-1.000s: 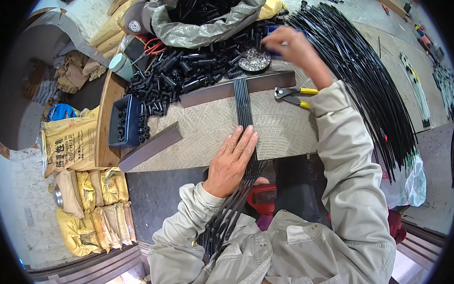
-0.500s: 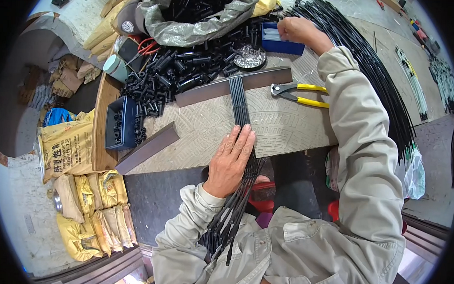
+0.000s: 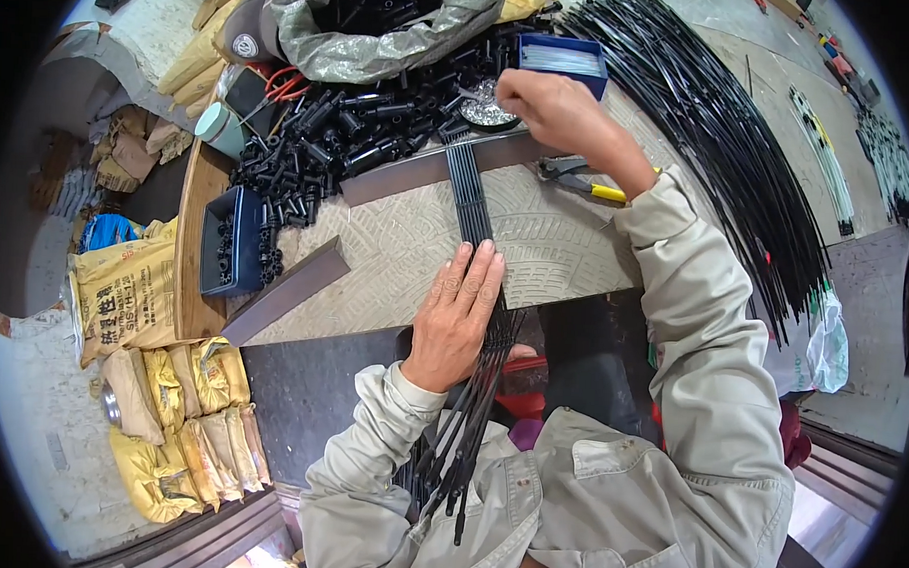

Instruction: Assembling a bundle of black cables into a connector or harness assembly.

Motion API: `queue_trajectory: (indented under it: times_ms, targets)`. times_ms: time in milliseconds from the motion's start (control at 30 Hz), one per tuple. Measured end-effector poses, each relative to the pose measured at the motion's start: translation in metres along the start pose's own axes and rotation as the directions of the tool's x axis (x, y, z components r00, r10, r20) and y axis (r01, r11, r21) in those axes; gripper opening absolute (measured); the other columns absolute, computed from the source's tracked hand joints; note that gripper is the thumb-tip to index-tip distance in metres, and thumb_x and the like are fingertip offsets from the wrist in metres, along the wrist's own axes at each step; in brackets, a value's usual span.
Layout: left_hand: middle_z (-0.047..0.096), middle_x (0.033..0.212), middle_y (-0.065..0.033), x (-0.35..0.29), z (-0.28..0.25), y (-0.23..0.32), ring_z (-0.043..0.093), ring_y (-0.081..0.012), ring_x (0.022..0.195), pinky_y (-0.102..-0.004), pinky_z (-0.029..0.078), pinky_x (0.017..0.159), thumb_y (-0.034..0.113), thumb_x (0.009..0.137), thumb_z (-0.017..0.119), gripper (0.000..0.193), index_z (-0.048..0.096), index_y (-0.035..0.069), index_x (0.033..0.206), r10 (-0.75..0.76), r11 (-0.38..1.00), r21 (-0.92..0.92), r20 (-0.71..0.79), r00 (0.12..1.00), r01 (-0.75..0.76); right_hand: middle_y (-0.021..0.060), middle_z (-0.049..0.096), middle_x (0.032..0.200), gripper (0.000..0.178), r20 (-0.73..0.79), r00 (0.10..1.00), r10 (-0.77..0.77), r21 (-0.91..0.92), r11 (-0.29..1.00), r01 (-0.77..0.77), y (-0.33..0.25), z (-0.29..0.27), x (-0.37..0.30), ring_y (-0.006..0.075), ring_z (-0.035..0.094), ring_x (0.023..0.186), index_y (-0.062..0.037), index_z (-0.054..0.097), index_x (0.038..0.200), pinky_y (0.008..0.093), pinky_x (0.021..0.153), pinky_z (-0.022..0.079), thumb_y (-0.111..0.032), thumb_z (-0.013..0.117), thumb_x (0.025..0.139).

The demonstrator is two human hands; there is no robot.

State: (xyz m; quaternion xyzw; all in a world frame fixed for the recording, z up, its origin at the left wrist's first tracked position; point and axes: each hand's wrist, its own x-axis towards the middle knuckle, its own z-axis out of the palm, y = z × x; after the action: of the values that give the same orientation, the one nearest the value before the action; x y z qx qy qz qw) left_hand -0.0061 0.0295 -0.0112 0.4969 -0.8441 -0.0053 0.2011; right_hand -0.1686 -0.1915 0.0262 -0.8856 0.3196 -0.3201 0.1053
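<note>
My left hand point(image 3: 451, 319) lies flat, fingers stretched out, on a row of thin black rods point(image 3: 470, 196). They are laid side by side across the table, their upper ends over a dark metal bar point(image 3: 393, 182) and their lower ends hanging over my lap. My right hand point(image 3: 561, 112) is raised beside a round dish of small shiny bits point(image 3: 486, 113), its fingers pinched together. What the pinch holds, if anything, cannot be made out. Behind that hand stands a blue box of thin pale sticks point(image 3: 560, 59). Yellow-handled pincers point(image 3: 606, 192) lie partly hidden below my right wrist.
Black plastic tubes point(image 3: 330, 129) are heaped around an open woven sack point(image 3: 382, 61). On the left are a blue bin point(image 3: 233, 241), a second metal bar point(image 3: 289, 290) and a cup point(image 3: 220, 126). A large bundle of long black rods point(image 3: 720, 143) spreads across the right.
My right hand has moved left and toward me, from the box of pale sticks to beside the round dish. My left hand stays flat on the rods. The view has shifted slightly.
</note>
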Motion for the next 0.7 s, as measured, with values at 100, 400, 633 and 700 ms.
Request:
queue_trajectory:
  times_ms: [100, 400, 633, 700]
  targets:
    - [0.04, 0.132, -0.0212, 0.0, 0.0, 0.001, 0.035, -0.0395, 0.124, -0.0448, 0.033, 0.1, 0.059, 0.063, 0.066, 0.094, 0.039, -0.004, 0.128, 0.002, 1.0, -0.009, 0.012, 1.0, -0.002, 0.0085, 0.059, 0.076, 0.005, -0.094, 0.995, -0.02, -0.082, 0.997, 0.012, 0.011, 0.006, 0.003, 0.0312, 0.058, 0.072, -0.0104, 0.054, 0.085, 0.0388, 0.06, 0.045, -0.014, 0.053, 0.082]
    - [0.039, 0.133, -0.0216, 0.0, 0.0, 0.0, 0.035, -0.0397, 0.125, -0.0448, 0.033, 0.099, 0.059, 0.063, 0.066, 0.095, 0.039, -0.004, 0.129, -0.009, 1.0, -0.015, 0.02, 1.0, 0.009, 0.0077, 0.061, 0.075, 0.008, -0.12, 0.985, 0.123, -0.356, 0.921, -0.158, 0.055, -0.026, 0.042, 0.0291, 0.059, 0.073, -0.0103, 0.058, 0.078, 0.0378, 0.06, 0.045, -0.017, 0.054, 0.078]
    - [0.039, 0.132, -0.0214, 0.001, 0.0, 0.0, 0.036, -0.0394, 0.124, -0.0443, 0.034, 0.099, 0.058, 0.064, 0.066, 0.093, 0.039, -0.004, 0.128, -0.006, 1.0, -0.018, 0.02, 1.0, 0.007, 0.0057, 0.057, 0.08, 0.008, 0.109, 0.987, -0.12, 0.05, 0.992, 0.115, -0.002, 0.017, -0.008, 0.0276, 0.058, 0.073, -0.0088, 0.059, 0.089, 0.0369, 0.063, 0.045, -0.009, 0.056, 0.081]
    - [0.039, 0.132, -0.0216, 0.002, 0.001, -0.001, 0.036, -0.0393, 0.124, -0.0443, 0.034, 0.099, 0.058, 0.064, 0.066, 0.093, 0.039, -0.004, 0.128, -0.002, 1.0, -0.019, 0.025, 1.0, 0.002, 0.0044, 0.057, 0.08, 0.013, 0.12, 0.986, -0.113, 0.022, 0.994, 0.111, -0.002, 0.015, -0.009, 0.0265, 0.058, 0.073, -0.0123, 0.062, 0.092, 0.0374, 0.062, 0.044, -0.009, 0.056, 0.081]
